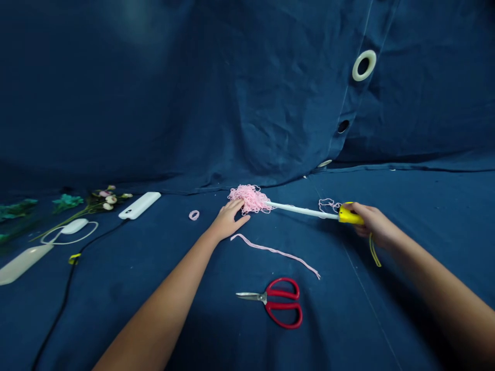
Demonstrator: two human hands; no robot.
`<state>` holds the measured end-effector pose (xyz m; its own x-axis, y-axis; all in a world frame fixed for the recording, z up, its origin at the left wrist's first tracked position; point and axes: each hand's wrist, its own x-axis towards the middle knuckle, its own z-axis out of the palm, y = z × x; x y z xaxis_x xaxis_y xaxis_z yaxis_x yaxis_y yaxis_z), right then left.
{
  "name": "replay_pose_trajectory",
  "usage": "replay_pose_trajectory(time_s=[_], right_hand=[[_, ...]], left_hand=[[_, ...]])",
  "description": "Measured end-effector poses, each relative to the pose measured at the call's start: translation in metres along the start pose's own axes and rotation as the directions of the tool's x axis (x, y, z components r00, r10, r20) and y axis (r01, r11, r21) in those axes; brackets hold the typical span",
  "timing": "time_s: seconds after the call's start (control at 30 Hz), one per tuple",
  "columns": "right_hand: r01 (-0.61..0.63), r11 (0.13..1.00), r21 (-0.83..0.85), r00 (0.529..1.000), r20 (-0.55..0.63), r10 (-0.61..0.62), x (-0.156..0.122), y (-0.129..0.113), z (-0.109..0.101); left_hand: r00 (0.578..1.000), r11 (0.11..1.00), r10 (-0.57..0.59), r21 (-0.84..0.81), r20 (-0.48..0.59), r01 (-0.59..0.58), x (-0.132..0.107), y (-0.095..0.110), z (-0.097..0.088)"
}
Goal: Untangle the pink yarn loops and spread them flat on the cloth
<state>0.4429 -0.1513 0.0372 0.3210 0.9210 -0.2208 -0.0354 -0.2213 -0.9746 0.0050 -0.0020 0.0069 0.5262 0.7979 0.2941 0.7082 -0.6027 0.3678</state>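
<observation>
My left hand (228, 219) lies flat on the blue cloth, fingers stretched out, its fingertips touching a tangled heap of pink yarn (250, 198). My right hand (373, 222) is closed round a yellow tape measure (350, 214). Its white tape (303, 210) runs left to the yarn heap. A yellow cord hangs below that hand. A cut bundle of pink strands (276, 252) lies between my arms. Red-handled scissors (276, 301) rest shut in front of it. A small loop of pink yarn (328, 204) sits near the tape measure.
Blue cloth (348, 309) covers the surface and rises as a backdrop with a white grommet ring (364, 65). At the left lie artificial flowers (104, 198), a white oblong device (139, 205), a white cable coil (71, 230), a black cord (64, 299) and a tiny pink ring (194, 215).
</observation>
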Motion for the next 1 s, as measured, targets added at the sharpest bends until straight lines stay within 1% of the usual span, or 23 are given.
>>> replay_pose_trajectory(time_s=[0.1,0.17,0.23,0.3,0.37,0.4,0.47,0.57,0.7,0.8,0.87,0.93,1.0], right_hand=[[-0.049,0.999,0.018,0.996,0.068,0.048,-0.002,0.007,0.012],[-0.035,0.999,0.038,0.994,0.1,0.031,-0.006,0.01,0.024],[0.024,0.995,0.092,0.994,0.102,-0.033,-0.011,0.009,0.033],[0.068,0.981,0.183,0.992,0.089,-0.085,-0.014,0.006,0.038],[0.074,0.961,0.265,0.993,0.073,-0.096,-0.015,0.003,0.038],[0.074,0.956,0.283,0.994,0.061,-0.095,-0.015,0.003,0.038],[0.081,0.964,0.254,0.995,0.029,-0.091,-0.014,0.004,0.036],[0.093,0.979,0.182,0.995,0.01,-0.097,-0.011,0.006,0.035],[0.121,0.957,0.265,0.99,0.043,-0.137,-0.013,0.004,0.036],[0.145,0.966,0.212,0.989,-0.001,-0.148,-0.016,0.001,0.036],[0.143,0.972,0.187,0.989,-0.003,-0.145,-0.016,0.0,0.036],[0.134,0.965,0.226,0.99,0.014,-0.14,-0.016,0.0,0.036],[0.143,0.956,0.256,0.989,-0.006,-0.146,-0.016,-0.001,0.035]], left_hand=[[1.0,1.0,-0.018,-0.007,0.012,0.018,0.001,-0.001,0.001],[1.0,1.0,-0.007,-0.018,-0.018,0.007,0.002,0.0,0.0],[0.995,0.999,0.001,-0.041,-0.097,-0.005,0.003,-0.001,-0.001],[0.978,0.998,-0.009,-0.066,-0.207,-0.004,0.003,-0.002,-0.002],[0.955,0.995,-0.045,-0.094,-0.292,0.018,0.003,-0.005,-0.001],[0.948,0.993,-0.068,-0.11,-0.312,0.035,0.003,-0.006,-0.001],[0.945,0.989,-0.098,-0.134,-0.313,0.059,0.003,-0.009,0.0],[0.953,0.989,-0.095,-0.137,-0.287,0.057,0.003,-0.01,0.001],[0.952,0.985,-0.118,-0.154,-0.284,0.076,0.004,-0.01,0.001],[0.949,0.982,-0.125,-0.169,-0.288,0.078,0.004,-0.011,0.002],[0.95,0.982,-0.12,-0.174,-0.29,0.071,0.004,-0.012,0.003],[0.947,0.981,-0.126,-0.177,-0.297,0.075,0.004,-0.013,0.003],[0.944,0.98,-0.138,-0.181,-0.3,0.086,0.004,-0.013,0.003]])
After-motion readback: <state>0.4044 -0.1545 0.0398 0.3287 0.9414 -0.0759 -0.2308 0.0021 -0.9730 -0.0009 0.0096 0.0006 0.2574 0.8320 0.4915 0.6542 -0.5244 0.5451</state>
